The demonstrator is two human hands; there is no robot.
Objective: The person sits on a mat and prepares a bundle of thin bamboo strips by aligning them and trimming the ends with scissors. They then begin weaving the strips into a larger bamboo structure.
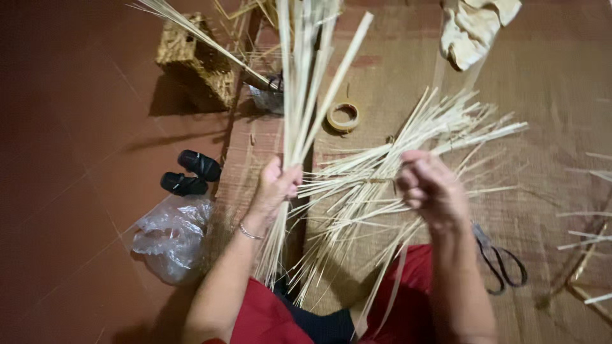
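**Bamboo strips gathered in both hands**

Bamboo strips [357, 185] fan across the woven mat [548, 76] in front of my lap. From the head view, my left hand [275, 186] is clenched round an upright bundle [305, 83], and my right hand [428, 186] pinches the crossing strips. I judge a firm pinch at the crossing keeps them aligned. Nearby lie a tape roll [343, 116], scissors [500, 258] and a clear plastic bag [171, 237]; no labels show.

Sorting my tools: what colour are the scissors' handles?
Black, on the scissors by the right hand; head view.
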